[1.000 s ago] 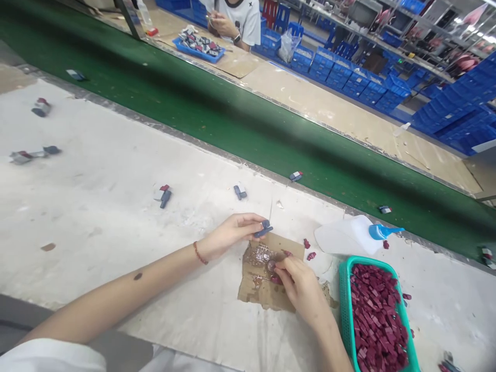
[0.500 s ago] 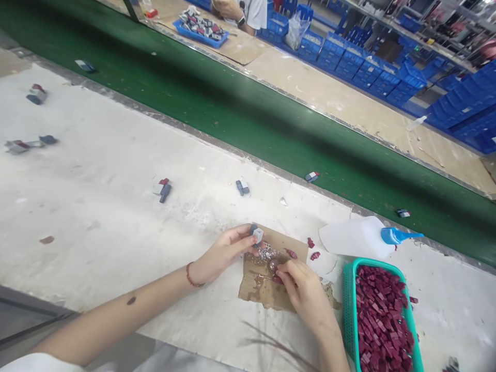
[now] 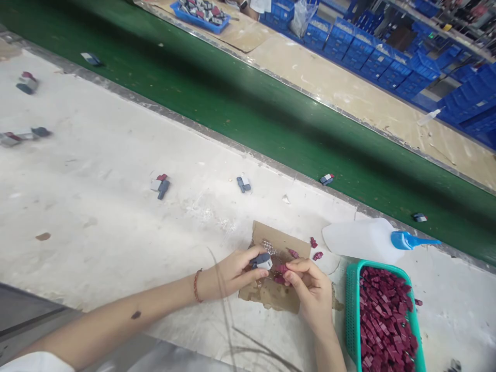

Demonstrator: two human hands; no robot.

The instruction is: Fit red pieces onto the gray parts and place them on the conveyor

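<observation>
My left hand (image 3: 232, 273) pinches a small grey and dark blue plastic part (image 3: 261, 261) over a scrap of brown cardboard (image 3: 278, 243) smeared with glue. My right hand (image 3: 310, 289) holds a small dark red piece (image 3: 281, 269) between its fingertips, close against the grey part. Both hands meet above the cardboard's near half. Two loose red pieces (image 3: 314, 248) lie just beyond the cardboard.
A teal basket (image 3: 350, 305) full of dark red pieces stands at the right. A white squeeze bottle (image 3: 360, 240) with a blue nozzle lies on its side behind it. Small assembled parts (image 3: 161, 186) lie scattered on the white table. A green conveyor belt (image 3: 248, 113) carries several parts.
My left hand has drawn the grey part nearer to me and to the right hand. The right hand has lifted the red piece to meet it. The view has tilted down.
</observation>
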